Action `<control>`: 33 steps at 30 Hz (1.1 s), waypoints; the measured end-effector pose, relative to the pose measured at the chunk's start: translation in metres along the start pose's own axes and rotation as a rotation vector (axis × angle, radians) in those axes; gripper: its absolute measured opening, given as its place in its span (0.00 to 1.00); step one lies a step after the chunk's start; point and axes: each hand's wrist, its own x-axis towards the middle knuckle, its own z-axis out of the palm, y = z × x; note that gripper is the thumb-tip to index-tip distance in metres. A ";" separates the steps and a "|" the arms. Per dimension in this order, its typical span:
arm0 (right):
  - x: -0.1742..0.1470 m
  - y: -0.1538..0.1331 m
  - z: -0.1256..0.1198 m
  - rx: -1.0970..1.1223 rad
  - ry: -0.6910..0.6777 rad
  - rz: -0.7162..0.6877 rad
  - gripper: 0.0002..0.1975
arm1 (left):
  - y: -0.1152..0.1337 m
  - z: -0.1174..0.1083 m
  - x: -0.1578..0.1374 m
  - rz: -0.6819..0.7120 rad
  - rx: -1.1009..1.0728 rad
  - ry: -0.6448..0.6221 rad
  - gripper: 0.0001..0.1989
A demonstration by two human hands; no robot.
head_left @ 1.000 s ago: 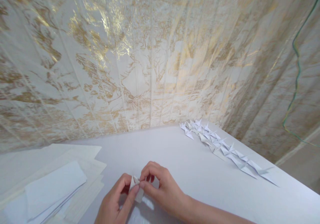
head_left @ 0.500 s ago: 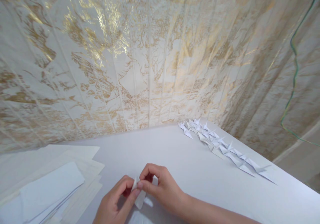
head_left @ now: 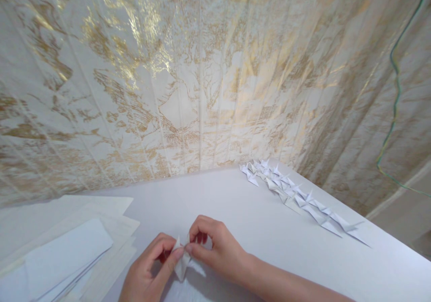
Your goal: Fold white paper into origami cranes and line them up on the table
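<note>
Between my two hands is a small white folded paper crane (head_left: 182, 266), held just above the tabletop near the front. My left hand (head_left: 150, 264) pinches its left side between thumb and fingers. On the other side, my right hand (head_left: 213, 243) pinches an upright point of the paper with thumb and forefinger. Parts of the folds are hidden behind my fingertips. Several finished white paper cranes (head_left: 308, 199) stand in rows along the right side of the table.
Sheets of off-white paper (head_left: 114, 207) lie fanned on the left of the white table (head_left: 188, 199), with a stack of white paper pieces (head_left: 70, 252) on top. A gold-patterned covering (head_left: 188, 91) hangs behind the table. At the far right dangles a green cord (head_left: 396, 95).
My hands have drawn slightly apart, the left one shifting leftward. The paper between them has spread, showing more of its points.
</note>
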 end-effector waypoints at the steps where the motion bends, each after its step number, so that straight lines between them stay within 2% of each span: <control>1: 0.000 -0.001 0.000 -0.009 0.008 -0.021 0.07 | 0.001 0.001 0.000 0.015 -0.004 0.004 0.15; 7: -0.003 -0.004 -0.001 -0.016 0.017 -0.046 0.06 | 0.003 0.004 0.000 0.063 -0.015 0.047 0.14; 11: -0.004 -0.004 0.000 0.002 0.027 -0.061 0.05 | 0.003 0.000 0.001 0.089 -0.023 0.031 0.14; 18: -0.004 -0.005 0.000 0.040 0.037 -0.033 0.06 | 0.010 0.003 -0.002 -0.036 -0.156 0.071 0.14; 23: -0.004 -0.006 -0.001 0.043 0.045 -0.023 0.06 | 0.013 0.004 -0.002 -0.070 -0.207 0.069 0.14; 30: -0.002 0.000 0.002 0.049 0.045 -0.050 0.07 | 0.016 0.004 -0.002 -0.082 -0.161 0.111 0.16; 33: -0.004 0.000 0.004 0.000 0.017 -0.046 0.04 | 0.012 0.002 -0.001 -0.057 -0.097 0.064 0.16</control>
